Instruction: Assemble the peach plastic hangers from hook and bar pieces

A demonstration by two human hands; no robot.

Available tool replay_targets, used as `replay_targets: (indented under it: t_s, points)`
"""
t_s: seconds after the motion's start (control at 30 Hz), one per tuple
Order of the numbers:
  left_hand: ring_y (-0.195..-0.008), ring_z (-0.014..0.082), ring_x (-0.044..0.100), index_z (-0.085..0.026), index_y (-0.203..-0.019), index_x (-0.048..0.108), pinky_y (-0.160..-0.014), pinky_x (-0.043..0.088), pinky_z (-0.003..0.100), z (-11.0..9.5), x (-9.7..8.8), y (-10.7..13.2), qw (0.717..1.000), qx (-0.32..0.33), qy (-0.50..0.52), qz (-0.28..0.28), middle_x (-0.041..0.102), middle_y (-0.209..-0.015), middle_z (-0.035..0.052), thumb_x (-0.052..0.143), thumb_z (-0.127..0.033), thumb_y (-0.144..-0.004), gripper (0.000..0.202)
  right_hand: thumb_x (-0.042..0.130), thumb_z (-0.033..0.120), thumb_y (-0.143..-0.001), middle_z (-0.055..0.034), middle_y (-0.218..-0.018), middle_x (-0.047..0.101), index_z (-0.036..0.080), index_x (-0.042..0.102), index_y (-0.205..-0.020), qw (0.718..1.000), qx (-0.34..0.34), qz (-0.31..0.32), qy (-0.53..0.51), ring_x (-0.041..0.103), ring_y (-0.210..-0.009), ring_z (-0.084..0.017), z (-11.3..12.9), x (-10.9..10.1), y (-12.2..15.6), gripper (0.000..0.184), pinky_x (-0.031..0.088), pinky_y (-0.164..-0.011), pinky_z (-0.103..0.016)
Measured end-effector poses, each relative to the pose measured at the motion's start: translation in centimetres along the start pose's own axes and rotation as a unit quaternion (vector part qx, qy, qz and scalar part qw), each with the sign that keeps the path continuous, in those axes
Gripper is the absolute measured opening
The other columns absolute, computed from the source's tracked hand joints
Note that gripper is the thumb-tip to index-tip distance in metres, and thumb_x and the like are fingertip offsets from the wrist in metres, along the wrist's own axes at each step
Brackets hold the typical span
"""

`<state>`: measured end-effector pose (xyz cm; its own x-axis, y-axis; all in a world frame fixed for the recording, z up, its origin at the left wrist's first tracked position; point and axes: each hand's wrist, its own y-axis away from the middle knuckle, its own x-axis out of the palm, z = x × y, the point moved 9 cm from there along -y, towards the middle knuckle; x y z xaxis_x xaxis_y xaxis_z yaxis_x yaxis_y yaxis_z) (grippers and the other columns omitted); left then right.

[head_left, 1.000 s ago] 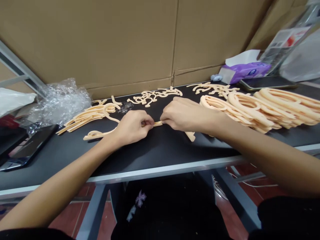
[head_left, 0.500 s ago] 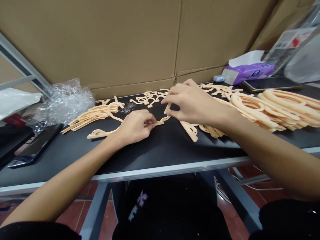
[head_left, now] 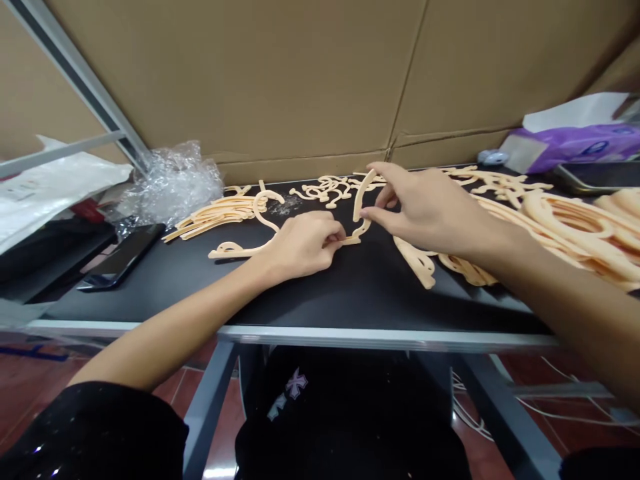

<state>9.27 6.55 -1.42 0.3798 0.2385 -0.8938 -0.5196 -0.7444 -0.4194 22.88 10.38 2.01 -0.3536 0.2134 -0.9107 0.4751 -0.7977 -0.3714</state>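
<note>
My left hand [head_left: 307, 245] is closed on a cream plastic hanger [head_left: 233, 251] just above the black tabletop. Its curved hook and looped arm show left of the fingers, and a short end pokes out on the right. My right hand [head_left: 425, 207] pinches a short curved cream strip [head_left: 364, 193] between thumb and fingertips, tilted upward. Below that strip, a thin bent cream piece rises from the hanger's right end; whether the two touch I cannot tell. Another flat hanger part [head_left: 415, 261] lies under my right wrist.
Long cream strips [head_left: 220, 217] are piled at the left, beside crumpled bubble wrap [head_left: 177, 183] and a dark phone [head_left: 123, 257]. Small hooked pieces [head_left: 330, 189] lie near the cardboard wall [head_left: 280, 80]. At the right are stacked hanger parts [head_left: 570, 223] and a purple tissue pack [head_left: 575, 147].
The view has swung left. My right hand has raised and turned the short strip so more of it shows. My left hand keeps its hold on the hanger.
</note>
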Motion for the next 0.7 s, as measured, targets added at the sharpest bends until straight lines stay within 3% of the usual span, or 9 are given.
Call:
replay_targets:
  t_s: [0.1, 0.17, 0.27, 0.33, 0.47, 0.63, 0.7]
  points:
    - [-0.088, 0.0239, 0.075, -0.016, -0.096, 0.083, -0.078, 0.055, 0.035, -0.1, 0.0, 0.0, 1.0, 0.009, -0.006, -0.006, 0.08, -0.096, 0.0087, 0.064, -0.014, -0.096, 0.019, 0.062, 0.035, -0.099, -0.0102, -0.102, 0.083, 0.016, 0.037, -0.169, 0.999, -0.029, 0.019, -0.032, 0.076, -0.095, -0.032, 1.0, 0.6, 0.1, 0.076, 0.055, -0.084, -0.043]
    - [-0.088, 0.0245, 0.075, -0.015, -0.096, 0.083, -0.078, 0.055, 0.035, -0.2, 0.0, 0.0, 1.0, 0.019, -0.01, -0.009, 0.08, -0.095, 0.0093, 0.064, -0.013, -0.096, 0.019, 0.058, 0.035, -0.101, -0.0092, -0.095, 0.082, 0.016, 0.045, -0.163, 0.998, -0.053, 0.035, -0.03, 0.074, -0.089, -0.03, 1.8, 1.0, 0.2, 0.066, 0.053, -0.08, -0.039]
    - [-0.088, 0.0245, 0.075, -0.015, -0.09, 0.08, -0.08, 0.056, 0.035, -0.5, -0.1, -0.1, 0.999, 0.045, -0.001, -0.011, 0.08, -0.092, 0.0096, 0.062, -0.013, -0.097, 0.02, 0.05, 0.029, -0.104, -0.0112, -0.09, 0.079, 0.016, 0.069, -0.129, 0.991, -0.091, 0.101, 0.015, 0.071, -0.082, -0.027, 3.0, 2.4, 0.6, 0.034, 0.045, -0.074, -0.036]
    - [-0.087, 0.0235, 0.075, -0.016, -0.086, 0.078, -0.081, 0.056, 0.034, -0.7, -0.1, -0.1, 0.998, 0.06, 0.009, -0.014, 0.08, -0.09, 0.0088, 0.06, -0.014, -0.099, 0.022, 0.046, 0.024, -0.104, -0.0114, -0.089, 0.077, 0.016, 0.07, -0.113, 0.984, -0.104, 0.14, 0.032, 0.067, -0.077, -0.024, 3.3, 3.2, 0.9, 0.026, 0.039, -0.07, -0.035]
    - [-0.087, 0.0225, 0.075, -0.018, -0.084, 0.076, -0.082, 0.056, 0.034, -0.7, -0.2, -0.1, 0.997, 0.07, 0.011, -0.019, 0.08, -0.09, 0.0064, 0.059, -0.015, -0.098, 0.022, 0.047, 0.025, -0.104, -0.009, -0.087, 0.074, 0.019, 0.064, -0.105, 0.986, -0.093, 0.138, 0.011, 0.063, -0.074, -0.022, 3.1, 3.6, 0.9, 0.018, 0.032, -0.065, -0.034]
    - [-0.082, 0.0217, 0.074, -0.019, -0.085, 0.076, -0.077, 0.055, 0.033, -0.9, -0.5, 0.0, 0.997, 0.078, 0.001, -0.006, 0.079, -0.088, 0.0063, 0.059, -0.016, -0.095, 0.02, 0.052, 0.031, -0.101, -0.01, -0.093, 0.074, 0.02, 0.064, -0.103, 0.989, -0.077, 0.127, -0.009, 0.065, -0.081, -0.023, 2.6, 4.0, 0.8, 0.016, 0.033, -0.065, -0.033]
    - [-0.078, 0.0211, 0.073, -0.02, -0.085, 0.076, -0.072, 0.052, 0.033, -1.3, -1.5, 0.1, 0.995, 0.092, -0.01, -0.032, 0.079, -0.085, 0.0064, 0.059, -0.019, -0.095, 0.021, 0.05, 0.03, -0.102, -0.0107, -0.096, 0.075, 0.019, 0.066, -0.107, 0.989, -0.073, 0.13, -0.007, 0.067, -0.084, -0.024, 2.7, 4.1, 0.9, 0.02, 0.035, -0.067, -0.033]
